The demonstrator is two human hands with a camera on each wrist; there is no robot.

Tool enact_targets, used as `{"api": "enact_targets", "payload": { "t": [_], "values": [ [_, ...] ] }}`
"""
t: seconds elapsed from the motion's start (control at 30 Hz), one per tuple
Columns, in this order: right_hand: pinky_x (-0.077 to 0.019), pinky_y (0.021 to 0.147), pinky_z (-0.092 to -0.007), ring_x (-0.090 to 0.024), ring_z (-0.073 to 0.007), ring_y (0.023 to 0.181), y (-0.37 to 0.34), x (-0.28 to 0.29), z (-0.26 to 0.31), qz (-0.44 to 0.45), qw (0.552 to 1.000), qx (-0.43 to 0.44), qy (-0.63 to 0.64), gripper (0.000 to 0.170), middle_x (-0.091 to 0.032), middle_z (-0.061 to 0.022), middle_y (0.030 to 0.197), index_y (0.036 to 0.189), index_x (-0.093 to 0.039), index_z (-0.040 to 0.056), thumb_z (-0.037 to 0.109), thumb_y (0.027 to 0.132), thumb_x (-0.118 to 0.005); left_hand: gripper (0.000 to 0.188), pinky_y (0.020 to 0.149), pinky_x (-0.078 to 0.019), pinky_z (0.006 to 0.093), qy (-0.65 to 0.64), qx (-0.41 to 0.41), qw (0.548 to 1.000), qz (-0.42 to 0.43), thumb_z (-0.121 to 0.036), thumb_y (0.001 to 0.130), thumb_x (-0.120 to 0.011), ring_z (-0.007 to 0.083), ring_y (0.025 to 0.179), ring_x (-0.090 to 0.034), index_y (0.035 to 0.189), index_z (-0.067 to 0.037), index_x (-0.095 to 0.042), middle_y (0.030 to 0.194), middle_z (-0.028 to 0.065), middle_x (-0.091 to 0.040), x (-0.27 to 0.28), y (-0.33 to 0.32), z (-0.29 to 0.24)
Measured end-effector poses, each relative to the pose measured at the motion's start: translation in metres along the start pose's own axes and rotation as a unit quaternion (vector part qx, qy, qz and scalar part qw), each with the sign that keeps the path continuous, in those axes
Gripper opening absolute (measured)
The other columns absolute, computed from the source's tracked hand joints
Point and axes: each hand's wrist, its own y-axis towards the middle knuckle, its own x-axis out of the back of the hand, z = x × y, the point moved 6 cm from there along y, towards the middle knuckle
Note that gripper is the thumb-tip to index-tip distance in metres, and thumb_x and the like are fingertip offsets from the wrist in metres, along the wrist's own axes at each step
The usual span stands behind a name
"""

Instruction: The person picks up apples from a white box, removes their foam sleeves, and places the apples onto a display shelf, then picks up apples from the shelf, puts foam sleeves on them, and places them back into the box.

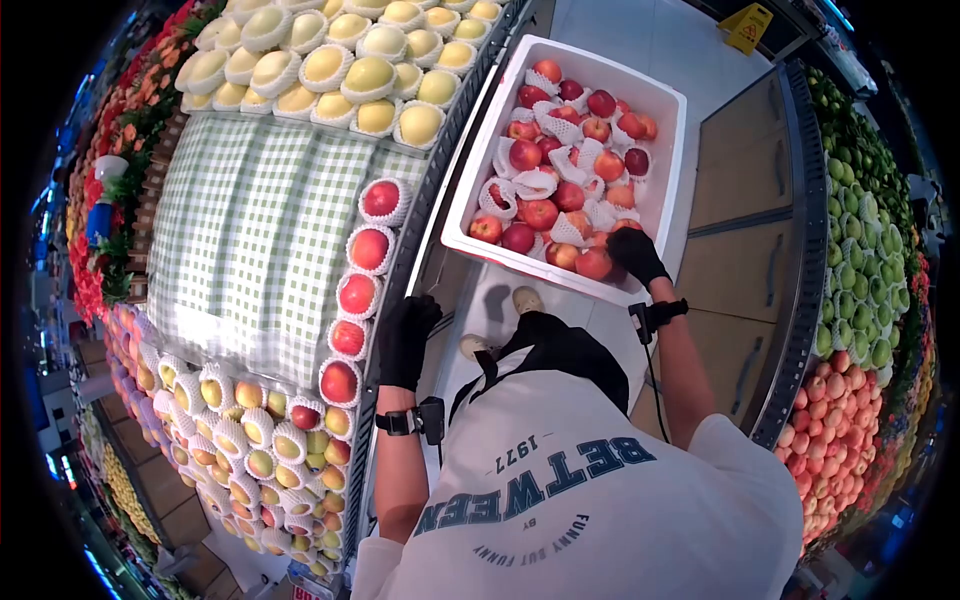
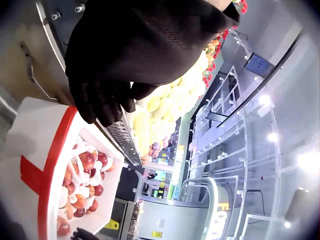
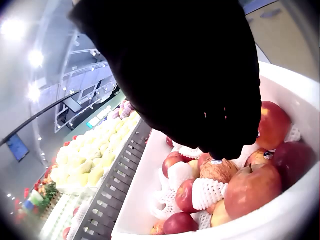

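Observation:
My right hand, in a black glove, reaches over the near right corner of a white foam box of red apples. In the right wrist view its fingertips come right down at a striped apple bearing a small sticker; the palm side is hidden, and I cannot tell whether the fingers hold anything. Some apples are bare, while others sit in white foam nets. My left hand, also gloved in black, rests at the display stand's dark slatted rail, fingers draped loosely over it, beside a row of netted red apples.
On the stand lie a green checked cloth, netted yellow fruit behind it and mixed netted fruit nearer. Wooden cabinets line the right, below green fruit and pinkish-red fruit. A yellow floor sign stands beyond.

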Motion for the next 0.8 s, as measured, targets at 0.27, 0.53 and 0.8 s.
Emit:
{"api": "enact_targets", "payload": {
  "t": [0.27, 0.53, 0.8],
  "values": [
    [-0.0497, 0.076, -0.0384, -0.063, -0.0315, 0.087, 0.074, 0.005, -0.039, -0.081, 0.993, 0.027, 0.087, 0.02, -0.064, -0.0154, 0.088, 0.091, -0.063, 0.0039, 0.023, 0.087, -0.056, 0.024, 0.088, -0.0505, 0.0378, 0.212, -0.02, 0.976, -0.055, -0.02, 0.097, -0.049, 0.0269, 0.101, -0.064, 0.108, -0.001, -0.059, 0.107, 0.0134, -0.066, -0.012, 0.009, 0.009],
    [-0.0493, 0.088, -0.0408, -0.062, -0.0337, 0.101, 0.158, -0.02, 0.008, -0.131, 0.978, 0.098, 0.13, 0.033, -0.066, -0.0185, 0.105, 0.105, -0.062, 0.0022, 0.018, 0.076, -0.066, 0.025, 0.085, -0.0507, 0.0362, 0.051, 0.038, 0.993, -0.099, -0.022, 0.096, -0.051, 0.0256, 0.096, -0.064, 0.106, -0.002, -0.061, 0.104, 0.0123, -0.066, -0.026, 0.001, 0.036],
    [-0.0481, 0.091, -0.0454, -0.058, -0.0372, 0.108, 0.226, -0.057, 0.068, -0.118, 0.992, -0.01, 0.04, 0.061, -0.056, -0.0246, 0.122, 0.123, -0.053, 0.0015, 0.04, 0.078, -0.069, 0.026, 0.084, -0.0513, 0.0365, 0.011, 0.066, 0.988, -0.141, -0.023, 0.095, -0.053, 0.0251, 0.095, -0.064, 0.104, -0.001, -0.063, 0.101, 0.0128, -0.067, -0.035, -0.019, 0.048]
  ]
}}
